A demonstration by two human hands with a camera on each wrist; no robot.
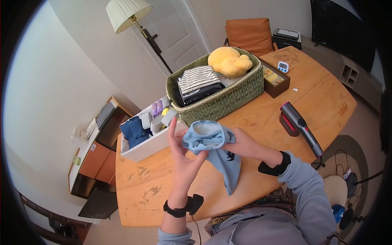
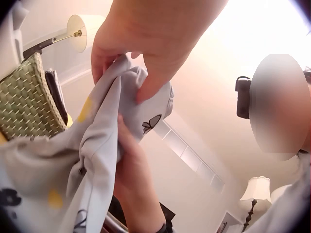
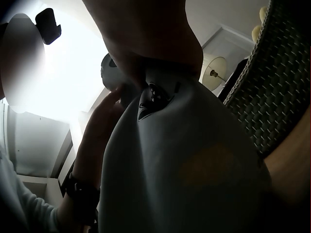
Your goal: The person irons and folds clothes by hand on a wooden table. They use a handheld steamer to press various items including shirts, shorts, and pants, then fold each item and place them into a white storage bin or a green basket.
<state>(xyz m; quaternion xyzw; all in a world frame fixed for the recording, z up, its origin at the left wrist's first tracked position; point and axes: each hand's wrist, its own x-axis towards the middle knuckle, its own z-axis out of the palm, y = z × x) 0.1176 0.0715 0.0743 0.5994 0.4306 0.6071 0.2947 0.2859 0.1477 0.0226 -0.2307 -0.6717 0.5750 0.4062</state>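
A light blue printed cloth garment (image 1: 206, 136) is held up above the table, its gathered round opening facing the head camera. One narrow length (image 1: 228, 173) of it hangs down toward the tabletop. My left hand (image 1: 179, 149) pinches the left side of the rim, thumb in front and index finger pointing up. On the other side my right hand (image 1: 243, 143) grips the cloth, its fingers partly hidden by the fabric. Butterfly and yellow prints show on the garment (image 2: 97, 141) in the left wrist view. The right wrist view is dark, with the cloth (image 3: 175, 145) filling its middle.
Behind the hands stands a green woven basket (image 1: 228, 100) with folded clothes and a yellow plush toy (image 1: 228, 61). A white box (image 1: 151, 145) with small items is at left. At right lie a handheld steamer-like device (image 1: 300, 124), a brown box (image 1: 277, 87) and a timer (image 1: 283, 66).
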